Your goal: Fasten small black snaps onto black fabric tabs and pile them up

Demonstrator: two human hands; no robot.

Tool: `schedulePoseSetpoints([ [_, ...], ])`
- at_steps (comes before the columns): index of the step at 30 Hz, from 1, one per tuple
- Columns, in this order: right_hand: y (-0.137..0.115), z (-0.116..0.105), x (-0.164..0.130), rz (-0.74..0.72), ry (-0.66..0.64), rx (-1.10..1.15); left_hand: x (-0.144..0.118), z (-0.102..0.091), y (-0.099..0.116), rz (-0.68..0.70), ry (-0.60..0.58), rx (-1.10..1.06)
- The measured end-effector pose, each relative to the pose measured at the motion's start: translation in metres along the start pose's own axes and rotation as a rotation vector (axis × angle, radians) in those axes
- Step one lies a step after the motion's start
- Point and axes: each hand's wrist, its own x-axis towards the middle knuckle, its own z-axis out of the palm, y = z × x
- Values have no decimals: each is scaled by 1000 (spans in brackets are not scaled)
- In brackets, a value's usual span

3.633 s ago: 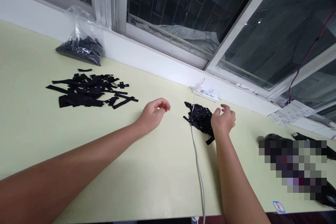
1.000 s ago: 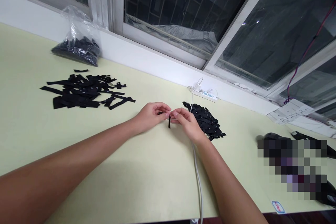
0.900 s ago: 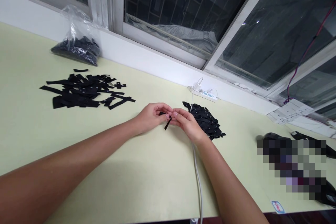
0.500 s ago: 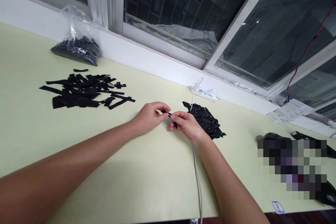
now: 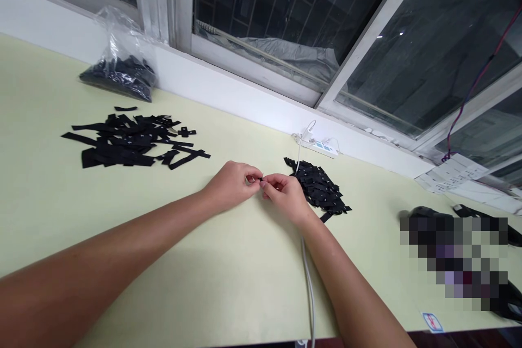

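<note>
Between my two hands a small black fabric strip (image 5: 261, 179) is pinched, mostly covered by my fingers. My left hand (image 5: 236, 187) grips its left end with thumb and forefinger. My right hand (image 5: 285, 196) holds the other end, fingertips almost touching those of the left. Just beyond my right hand lies a heap of black strips with small shiny dots (image 5: 320, 187), partly behind the wrist. Off to the left is a looser pile of black strips (image 5: 126, 144), spread flat with some pieces apart.
A clear plastic bag (image 5: 118, 73) of black pieces leans on the wall at the back left. A white power strip (image 5: 320, 145) lies by the wall, and a white cable (image 5: 309, 283) runs under my right arm to the front edge. Blurred dark items (image 5: 452, 261) lie right.
My fingertips have drawn closer together, and less of the strip shows between them. A dark strip end now shows at the near side of the right heap, beside my right wrist.
</note>
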Motion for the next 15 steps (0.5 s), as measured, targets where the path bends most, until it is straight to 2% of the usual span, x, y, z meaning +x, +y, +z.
schedulePoseSetpoints([
  [4,-3,3,-3,-95,51,-111,0,-2,1,18,-35,13],
  [9,-2,5,-3,-151,53,-181,0,-5,8,-8,-75,37],
  [15,-2,7,-2,-181,78,-165,-1,-4,9,-54,-42,1],
])
